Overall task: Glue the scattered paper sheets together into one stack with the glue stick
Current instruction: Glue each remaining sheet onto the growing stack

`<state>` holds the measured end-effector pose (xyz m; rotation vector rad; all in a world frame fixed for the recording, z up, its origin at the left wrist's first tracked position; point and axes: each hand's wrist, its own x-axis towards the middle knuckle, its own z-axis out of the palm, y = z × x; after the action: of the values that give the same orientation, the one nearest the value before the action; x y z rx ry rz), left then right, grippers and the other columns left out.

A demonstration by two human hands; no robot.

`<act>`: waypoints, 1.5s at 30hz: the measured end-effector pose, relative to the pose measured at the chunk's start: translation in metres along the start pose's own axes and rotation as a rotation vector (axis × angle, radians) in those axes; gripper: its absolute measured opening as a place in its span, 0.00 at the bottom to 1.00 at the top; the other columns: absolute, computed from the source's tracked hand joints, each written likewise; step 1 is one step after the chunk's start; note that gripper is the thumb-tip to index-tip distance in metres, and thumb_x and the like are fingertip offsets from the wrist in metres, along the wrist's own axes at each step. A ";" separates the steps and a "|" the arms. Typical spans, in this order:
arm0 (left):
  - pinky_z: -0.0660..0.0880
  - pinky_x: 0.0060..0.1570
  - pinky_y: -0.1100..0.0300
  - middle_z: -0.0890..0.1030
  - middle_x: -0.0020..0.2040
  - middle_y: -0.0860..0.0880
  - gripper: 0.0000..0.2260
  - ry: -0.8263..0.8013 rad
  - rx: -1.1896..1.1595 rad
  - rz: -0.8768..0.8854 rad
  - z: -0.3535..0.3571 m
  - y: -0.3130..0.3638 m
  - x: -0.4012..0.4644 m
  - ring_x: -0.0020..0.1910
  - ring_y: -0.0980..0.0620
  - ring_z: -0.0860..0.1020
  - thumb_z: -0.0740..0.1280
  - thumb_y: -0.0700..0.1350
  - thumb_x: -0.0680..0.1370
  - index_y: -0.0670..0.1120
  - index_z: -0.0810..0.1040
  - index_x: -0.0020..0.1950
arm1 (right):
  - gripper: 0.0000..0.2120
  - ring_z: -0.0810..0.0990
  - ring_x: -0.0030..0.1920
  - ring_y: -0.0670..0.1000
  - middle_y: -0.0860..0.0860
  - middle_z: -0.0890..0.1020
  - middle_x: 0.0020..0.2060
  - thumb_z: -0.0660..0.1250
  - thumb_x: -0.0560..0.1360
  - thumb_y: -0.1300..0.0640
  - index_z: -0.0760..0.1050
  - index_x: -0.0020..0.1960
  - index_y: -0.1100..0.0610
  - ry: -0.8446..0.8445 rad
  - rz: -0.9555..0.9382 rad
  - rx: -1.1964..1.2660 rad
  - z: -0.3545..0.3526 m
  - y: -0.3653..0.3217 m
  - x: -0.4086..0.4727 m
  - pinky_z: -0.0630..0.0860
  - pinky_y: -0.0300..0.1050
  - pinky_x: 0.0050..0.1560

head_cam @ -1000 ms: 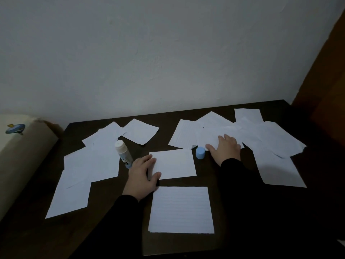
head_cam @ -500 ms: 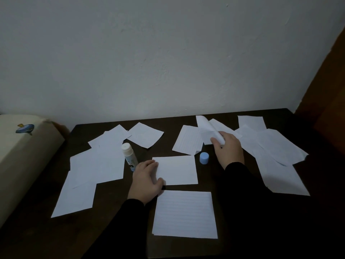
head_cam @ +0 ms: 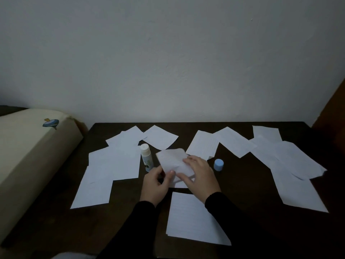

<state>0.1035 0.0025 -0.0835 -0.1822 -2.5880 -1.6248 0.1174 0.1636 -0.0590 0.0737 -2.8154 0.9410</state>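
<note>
A: What have your hands got?

B: Your left hand (head_cam: 155, 186) and right hand (head_cam: 200, 177) both hold one rumpled paper sheet (head_cam: 174, 161), lifted over the dark worktop (head_cam: 242, 176). Your left grip pinches its near edge between thumb and fingertips; your right grip has fingers laid across it, and you cannot tell whether the thumb curls beneath.

A: And the glue stick?

B: Your glue stick (head_cam: 146, 159) stands upright and uncapped, just left of the held sheet. Its blue cap (head_cam: 218, 164) sits apart on the worktop, right of the glue stick, beyond your right hand.

A: What lies around it?

B: Left of the glue stick, an overlapping spread of sheets (head_cam: 113, 165) runs toward you. Behind it lies a single sheet (head_cam: 160, 139), turned cornerwise. Right of it, past the cap, lined sheets (head_cam: 203, 146) overlap, with a larger pile (head_cam: 291, 165) further right. Nearer you than the glue stick, a lined sheet (head_cam: 190, 219) lies flat, partly under your right sleeve (head_cam: 233, 217).

A: Anything in the way?

B: The held sheet and your hands cover a sheet lying beneath them; only its near edge shows. Far left of the glue stick, a cream cushion (head_cam: 28, 150) butts against the worktop's edge.
</note>
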 end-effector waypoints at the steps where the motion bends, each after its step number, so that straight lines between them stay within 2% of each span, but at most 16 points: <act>1: 0.76 0.48 0.60 0.81 0.49 0.54 0.04 0.005 -0.015 0.012 -0.001 -0.001 0.000 0.49 0.58 0.77 0.66 0.52 0.78 0.54 0.78 0.51 | 0.28 0.59 0.71 0.45 0.45 0.63 0.72 0.66 0.74 0.40 0.65 0.71 0.46 -0.021 0.028 0.037 0.000 0.002 0.000 0.61 0.48 0.72; 3: 0.76 0.47 0.62 0.80 0.49 0.57 0.02 0.018 -0.056 0.030 -0.002 -0.001 -0.001 0.49 0.61 0.77 0.65 0.50 0.79 0.57 0.76 0.50 | 0.33 0.57 0.73 0.48 0.46 0.57 0.74 0.66 0.73 0.39 0.59 0.74 0.45 -0.038 0.112 0.174 -0.003 0.007 0.003 0.63 0.53 0.72; 6: 0.75 0.45 0.68 0.79 0.51 0.58 0.04 0.016 -0.127 0.024 -0.004 0.000 0.000 0.51 0.66 0.76 0.62 0.50 0.80 0.57 0.75 0.52 | 0.33 0.65 0.68 0.49 0.49 0.63 0.71 0.65 0.76 0.42 0.56 0.75 0.48 -0.015 0.270 0.442 -0.010 0.011 0.011 0.69 0.48 0.67; 8: 0.74 0.44 0.72 0.79 0.51 0.57 0.04 0.021 -0.145 0.017 -0.005 0.000 0.000 0.51 0.66 0.76 0.61 0.50 0.80 0.55 0.75 0.52 | 0.29 0.70 0.65 0.49 0.49 0.70 0.66 0.65 0.77 0.47 0.59 0.75 0.52 -0.013 0.325 0.543 -0.014 0.015 0.014 0.71 0.45 0.64; 11: 0.72 0.41 0.73 0.79 0.47 0.55 0.05 0.037 -0.120 0.005 -0.005 -0.001 0.002 0.47 0.63 0.76 0.62 0.50 0.80 0.52 0.76 0.49 | 0.18 0.76 0.60 0.51 0.50 0.78 0.58 0.65 0.78 0.55 0.70 0.67 0.55 0.047 0.341 0.595 -0.016 0.023 0.013 0.76 0.49 0.60; 13: 0.72 0.41 0.71 0.79 0.46 0.55 0.06 0.041 -0.080 -0.039 -0.003 -0.001 0.004 0.48 0.60 0.77 0.62 0.51 0.81 0.51 0.76 0.48 | 0.14 0.79 0.53 0.49 0.50 0.80 0.51 0.65 0.78 0.56 0.72 0.63 0.56 0.106 0.351 0.585 -0.016 0.028 0.009 0.78 0.45 0.53; 14: 0.72 0.43 0.71 0.79 0.49 0.56 0.06 0.035 -0.063 -0.065 -0.003 -0.001 0.005 0.51 0.59 0.77 0.62 0.51 0.81 0.51 0.76 0.51 | 0.12 0.80 0.49 0.49 0.51 0.81 0.47 0.65 0.78 0.57 0.73 0.61 0.57 0.135 0.362 0.566 -0.016 0.031 0.006 0.78 0.43 0.49; 16: 0.71 0.50 0.67 0.78 0.54 0.57 0.11 0.017 -0.031 -0.105 -0.002 0.002 0.006 0.55 0.58 0.76 0.63 0.50 0.81 0.51 0.74 0.62 | 0.11 0.81 0.44 0.51 0.54 0.81 0.42 0.65 0.78 0.57 0.75 0.60 0.58 0.161 0.386 0.521 -0.013 0.038 0.001 0.78 0.45 0.47; 18: 0.70 0.51 0.65 0.78 0.50 0.57 0.20 0.029 -0.013 -0.124 -0.001 0.005 0.006 0.51 0.58 0.76 0.64 0.49 0.80 0.52 0.66 0.72 | 0.12 0.80 0.42 0.50 0.52 0.81 0.39 0.66 0.78 0.56 0.75 0.59 0.58 0.141 0.386 0.460 -0.010 0.043 -0.002 0.78 0.46 0.49; 20: 0.72 0.49 0.65 0.78 0.43 0.53 0.27 0.055 -0.012 -0.133 -0.002 0.006 0.006 0.45 0.56 0.77 0.66 0.47 0.79 0.54 0.58 0.76 | 0.13 0.78 0.41 0.46 0.48 0.79 0.37 0.66 0.77 0.53 0.74 0.61 0.53 0.112 0.347 0.291 -0.007 0.051 -0.004 0.72 0.48 0.57; 21: 0.72 0.48 0.66 0.78 0.42 0.52 0.27 0.053 -0.002 -0.130 -0.002 0.006 0.006 0.44 0.56 0.77 0.66 0.47 0.79 0.55 0.58 0.75 | 0.15 0.77 0.42 0.45 0.47 0.79 0.37 0.65 0.77 0.52 0.73 0.63 0.51 0.103 0.326 0.197 -0.006 0.053 -0.006 0.66 0.46 0.59; 23: 0.72 0.45 0.68 0.77 0.43 0.53 0.21 0.020 0.076 -0.102 -0.001 0.005 0.006 0.44 0.56 0.77 0.66 0.47 0.79 0.56 0.65 0.70 | 0.20 0.75 0.42 0.44 0.47 0.77 0.36 0.66 0.76 0.52 0.70 0.68 0.51 0.115 0.288 0.118 -0.006 0.056 -0.010 0.59 0.43 0.56; 25: 0.71 0.45 0.71 0.78 0.47 0.57 0.12 -0.005 0.169 -0.056 0.000 0.004 0.006 0.48 0.58 0.77 0.64 0.48 0.80 0.54 0.74 0.63 | 0.22 0.74 0.42 0.44 0.47 0.76 0.35 0.66 0.76 0.53 0.70 0.68 0.52 0.128 0.260 0.109 -0.006 0.058 -0.013 0.57 0.42 0.53; 27: 0.71 0.48 0.71 0.79 0.49 0.58 0.07 -0.003 0.215 -0.015 0.002 0.002 0.005 0.50 0.60 0.76 0.64 0.47 0.80 0.52 0.79 0.57 | 0.22 0.73 0.42 0.43 0.46 0.75 0.35 0.66 0.75 0.53 0.70 0.68 0.53 0.127 0.258 0.082 -0.005 0.059 -0.013 0.56 0.42 0.52; 32: 0.74 0.56 0.64 0.80 0.50 0.56 0.07 0.037 0.252 -0.020 0.004 0.003 0.005 0.50 0.60 0.76 0.64 0.45 0.80 0.49 0.81 0.55 | 0.21 0.72 0.41 0.45 0.47 0.75 0.35 0.66 0.75 0.54 0.70 0.68 0.53 0.125 0.233 0.036 -0.004 0.056 -0.015 0.54 0.40 0.47; 45: 0.73 0.57 0.65 0.80 0.49 0.55 0.07 0.055 0.347 -0.022 0.008 0.002 0.005 0.50 0.59 0.76 0.64 0.44 0.79 0.50 0.81 0.54 | 0.18 0.70 0.40 0.44 0.48 0.74 0.33 0.66 0.74 0.56 0.74 0.64 0.52 0.142 0.196 0.022 -0.002 0.056 -0.018 0.56 0.42 0.49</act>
<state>0.0987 0.0109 -0.0848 -0.0843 -2.7813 -1.1401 0.1297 0.2095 -0.0939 -0.2605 -2.7170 0.9747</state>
